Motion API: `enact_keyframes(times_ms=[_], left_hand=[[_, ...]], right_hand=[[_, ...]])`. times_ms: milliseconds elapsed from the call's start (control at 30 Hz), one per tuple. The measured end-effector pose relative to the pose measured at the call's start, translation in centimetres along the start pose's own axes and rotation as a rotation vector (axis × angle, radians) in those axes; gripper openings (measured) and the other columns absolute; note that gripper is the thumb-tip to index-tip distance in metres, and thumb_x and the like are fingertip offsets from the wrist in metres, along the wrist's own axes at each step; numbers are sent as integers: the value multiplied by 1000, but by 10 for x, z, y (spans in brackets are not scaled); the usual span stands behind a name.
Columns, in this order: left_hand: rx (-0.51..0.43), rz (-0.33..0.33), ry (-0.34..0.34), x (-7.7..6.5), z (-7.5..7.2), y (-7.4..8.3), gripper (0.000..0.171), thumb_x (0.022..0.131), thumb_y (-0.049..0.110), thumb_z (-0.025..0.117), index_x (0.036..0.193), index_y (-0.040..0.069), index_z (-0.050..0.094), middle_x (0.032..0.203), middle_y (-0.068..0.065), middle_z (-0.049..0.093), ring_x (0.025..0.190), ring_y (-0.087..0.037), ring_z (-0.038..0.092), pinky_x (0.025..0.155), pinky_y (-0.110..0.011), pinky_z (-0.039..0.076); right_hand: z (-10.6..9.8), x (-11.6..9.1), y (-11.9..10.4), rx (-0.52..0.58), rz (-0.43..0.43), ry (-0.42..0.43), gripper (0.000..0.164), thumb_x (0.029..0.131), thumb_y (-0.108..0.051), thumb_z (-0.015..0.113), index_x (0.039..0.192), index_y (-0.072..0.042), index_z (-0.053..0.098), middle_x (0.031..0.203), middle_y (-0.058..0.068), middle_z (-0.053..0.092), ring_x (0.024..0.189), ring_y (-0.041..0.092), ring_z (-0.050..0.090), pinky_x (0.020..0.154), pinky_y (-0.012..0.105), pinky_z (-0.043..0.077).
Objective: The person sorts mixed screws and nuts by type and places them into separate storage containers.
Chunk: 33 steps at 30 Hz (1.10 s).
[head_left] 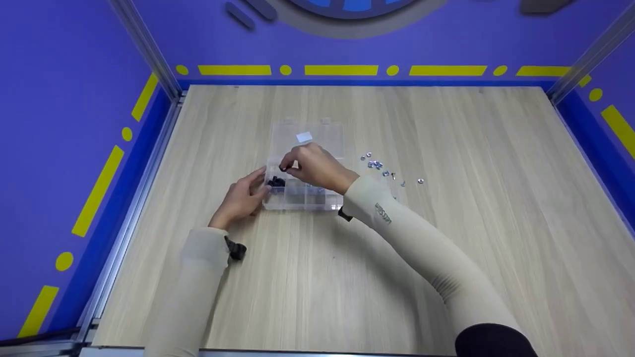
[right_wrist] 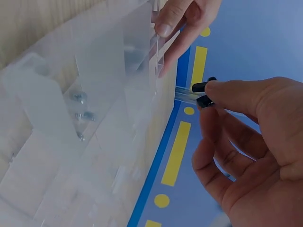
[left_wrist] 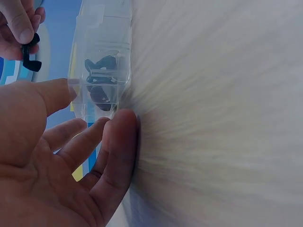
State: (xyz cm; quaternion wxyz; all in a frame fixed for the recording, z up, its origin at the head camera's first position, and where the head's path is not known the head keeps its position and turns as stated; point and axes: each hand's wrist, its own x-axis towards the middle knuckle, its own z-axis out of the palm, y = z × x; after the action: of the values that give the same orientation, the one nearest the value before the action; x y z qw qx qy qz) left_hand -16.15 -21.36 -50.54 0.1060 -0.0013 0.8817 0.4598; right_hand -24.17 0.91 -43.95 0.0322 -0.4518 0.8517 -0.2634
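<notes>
In the head view a clear plastic compartment box (head_left: pixel 295 206) lies with its lid (head_left: pixel 322 141) folded back. My right hand (head_left: pixel 315 163) is raised over the box, pinching a small bent black plastic piece (left_wrist: pixel 32 54) between thumb and fingertips. Seen from the right wrist, two dark ends of that piece (right_wrist: pixel 204 100) poke out past the thumb. Similar black pieces (head_left: pixel 276 182) fill a left compartment. At the box's left side rests my left hand (head_left: pixel 240 196), thumb at the rim and relaxed fingers along the outer wall. Silver screws (right_wrist: pixel 79 115) show through the clear plastic.
Loose silver screws (head_left: pixel 378 165) lie scattered on the wooden tabletop (head_left: pixel 297 287), right of the box. A white label (head_left: pixel 304 137) is stuck on the lid. Blue panels (head_left: pixel 238 44) with yellow markings enclose the table at the back and both sides.
</notes>
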Motion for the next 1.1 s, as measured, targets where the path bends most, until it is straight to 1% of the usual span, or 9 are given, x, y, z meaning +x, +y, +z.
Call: enact_keyframes(times_ms=[267,367,433,500,600,700,800,967,1100], left_hand=[[33,3,11,-1,0,0,61,106,27,59,161,16,37,155,-7,50,51,-13,55,55,-27,50],[54,11,18,-1,0,0,61,106,28,59,161,15,37,155,-7,50,52,-11,54,66,-31,52],[66,17,22,-1,0,0,61,106,27,59,161,15,37,155,-8,49,54,-15,56,79,-36,52],[69,19,22,-1,-1,0,61,106,27,59,161,15,36,155,-8,49,65,-21,62,92,-40,49],[65,22,20,-1,-1,0,61,106,27,59,161,14,36,155,-10,49,98,-28,68,107,-46,41],[67,27,14,-1,-2,1,61,106,26,58,161,13,36,155,-12,49,135,-29,53,117,-48,33],[74,25,15,0,-2,1,61,106,27,58,161,13,36,154,-12,50,148,-26,37,121,-47,27],[83,11,25,1,-1,1,60,106,26,59,161,14,37,154,-12,49,136,-28,49,118,-47,31],[83,4,26,1,-1,1,61,105,26,59,161,15,37,155,-11,49,136,-30,49,118,-47,30]], right_hand=[[12,6,-6,14,22,-77,23,97,-4,71,118,-6,78,118,5,75,112,17,69,96,29,54],[17,8,-7,19,9,-102,24,97,-3,70,120,-5,77,120,7,74,115,19,68,98,32,53],[19,8,-8,25,2,-119,25,97,-2,70,121,-4,76,121,9,74,116,21,68,99,34,52],[21,9,-9,29,-2,-134,26,97,-1,69,122,-3,75,122,10,74,117,22,67,100,34,52],[23,10,-10,22,2,-156,27,98,-1,68,123,-4,75,122,9,73,117,22,67,99,35,53],[26,11,-11,13,11,-173,27,98,0,67,123,-4,75,122,8,74,116,21,68,97,36,54],[29,13,-12,7,18,-184,27,98,1,67,123,-5,76,122,7,74,115,20,68,96,35,54],[34,14,-12,1,-6,-195,23,99,1,66,117,-6,78,116,6,76,108,18,70,93,34,55],[38,14,-12,10,-26,-195,21,100,0,65,113,-6,79,110,6,77,102,17,71,90,35,56]])
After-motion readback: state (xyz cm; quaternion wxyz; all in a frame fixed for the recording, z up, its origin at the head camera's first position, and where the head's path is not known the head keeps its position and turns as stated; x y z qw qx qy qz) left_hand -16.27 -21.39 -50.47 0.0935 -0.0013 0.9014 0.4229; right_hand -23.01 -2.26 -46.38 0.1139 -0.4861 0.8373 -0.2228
